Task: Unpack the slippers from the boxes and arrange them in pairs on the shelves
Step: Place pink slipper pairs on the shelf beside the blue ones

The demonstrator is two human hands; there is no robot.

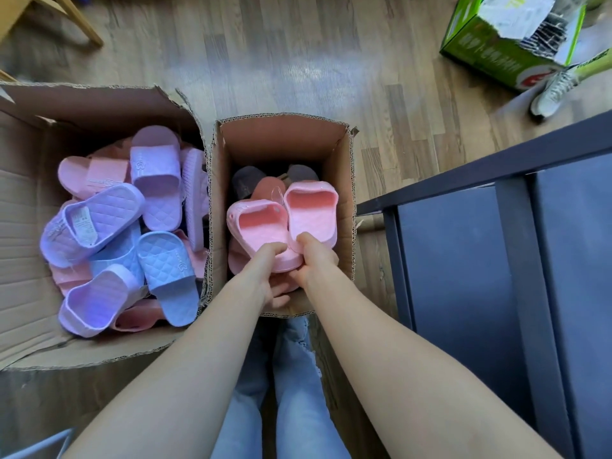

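**Unpacking barely begun**

The dark shelves [463, 260] show no slippers. The large box [26, 226] remains heaped; above the small box [281, 134], left hand [275, 279] and right hand [314, 256] grip a pink pair [284, 223], fingers curled.

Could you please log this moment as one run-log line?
left hand: grips left pink slipper | right hand: grips right pink slipper | where: over narrow box
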